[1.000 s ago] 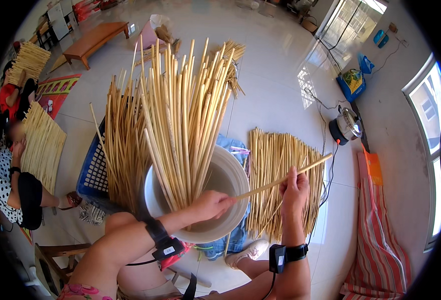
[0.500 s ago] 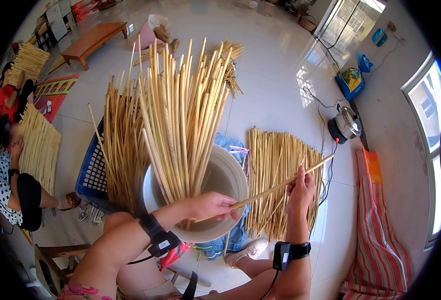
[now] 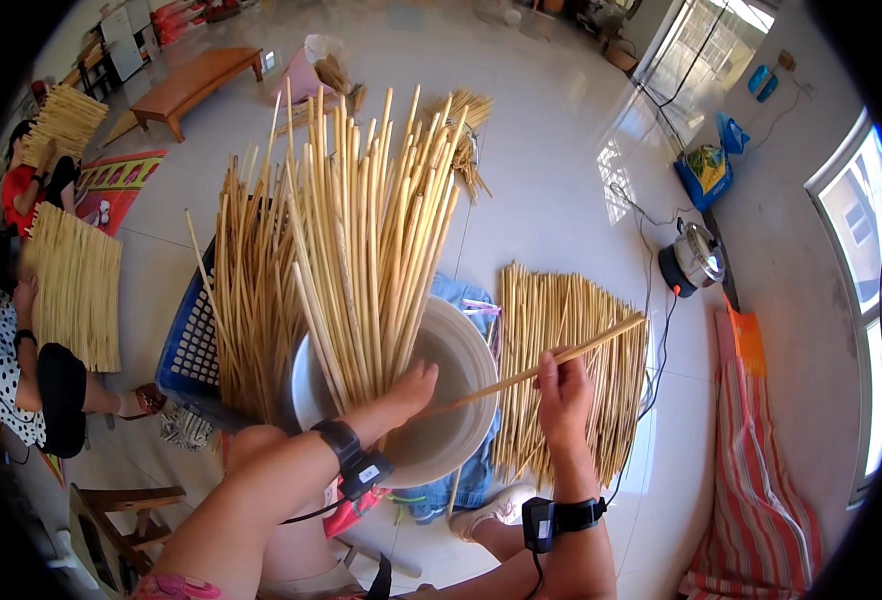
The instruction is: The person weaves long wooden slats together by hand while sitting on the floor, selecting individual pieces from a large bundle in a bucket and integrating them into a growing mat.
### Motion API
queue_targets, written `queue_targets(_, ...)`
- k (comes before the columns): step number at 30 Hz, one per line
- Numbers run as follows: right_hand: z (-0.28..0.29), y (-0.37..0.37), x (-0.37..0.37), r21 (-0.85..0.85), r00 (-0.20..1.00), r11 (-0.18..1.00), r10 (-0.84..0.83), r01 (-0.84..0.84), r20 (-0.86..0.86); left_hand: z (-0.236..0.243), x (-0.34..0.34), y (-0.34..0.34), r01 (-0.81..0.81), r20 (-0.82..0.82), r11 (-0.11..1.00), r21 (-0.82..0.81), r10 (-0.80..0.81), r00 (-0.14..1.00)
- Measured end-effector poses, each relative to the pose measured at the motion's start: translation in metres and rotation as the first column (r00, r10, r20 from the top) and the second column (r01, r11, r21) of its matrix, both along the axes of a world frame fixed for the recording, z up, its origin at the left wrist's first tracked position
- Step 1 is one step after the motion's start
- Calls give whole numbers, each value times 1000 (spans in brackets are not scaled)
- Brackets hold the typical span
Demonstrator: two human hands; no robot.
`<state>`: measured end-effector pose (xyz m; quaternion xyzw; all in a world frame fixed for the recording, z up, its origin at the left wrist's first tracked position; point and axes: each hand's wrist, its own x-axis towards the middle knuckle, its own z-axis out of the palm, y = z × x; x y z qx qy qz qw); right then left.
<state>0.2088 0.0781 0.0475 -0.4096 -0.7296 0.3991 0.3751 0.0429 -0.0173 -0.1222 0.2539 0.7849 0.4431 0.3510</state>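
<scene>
My right hand (image 3: 564, 398) is closed around a long dry straw-coloured stalk (image 3: 521, 377), fingertips pinching it near its upper part. The stalk slants from over the bucket up to the right. My left hand (image 3: 413, 390) is over the white bucket (image 3: 479, 345), back upward, beside the lower part of a tall bundle of stalks (image 3: 366, 230) standing in it. The left fingers are mostly hidden, so whether they touch a stalk cannot be told. Below the right hand, many stalks lie side by side in a layer (image 3: 531, 320) on the floor.
A blue basket (image 3: 189, 345) of thinner stalks stands left of the bucket, with blue cloth (image 3: 471, 480) under the bucket. To the right are an electric pot (image 3: 694, 258), cables and a striped cloth (image 3: 751, 470). Two people handle stalk mats (image 3: 76, 290) at far left.
My left hand has let go of the stalk's lower end and moved left and up toward the bundle. My right hand has shifted left and down, still holding the stalk.
</scene>
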Motion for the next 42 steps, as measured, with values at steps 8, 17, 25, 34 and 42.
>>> queue_targets(8, 15, -12, -2, 172, 922, 937, 243, -303, 301, -24, 3, 0, 374, -525, 604, -703, -797, 300)
queue_targets(17, 5, -17, -6, -218, 897, 902, 411, -374, 163, 22, 0, -10, 420, 417, 907, -29, -371, 830)
queue_targets(25, 7, 9, 5, -319, 960, 925, 130, -207, -247, 79, 16, -15, 588, -169, 761, 275, -563, 809)
queue_targets(34, 26, 33, 31, -305, 874, 945, -50, -115, -484, 100, 0, -18, 674, -84, 672, 306, -686, 723)
queue_targets(42, 19, 56, 60, -264, 803, 964, -176, 25, -569, 97, -13, -24, 722, -219, 664, 195, -688, 692)
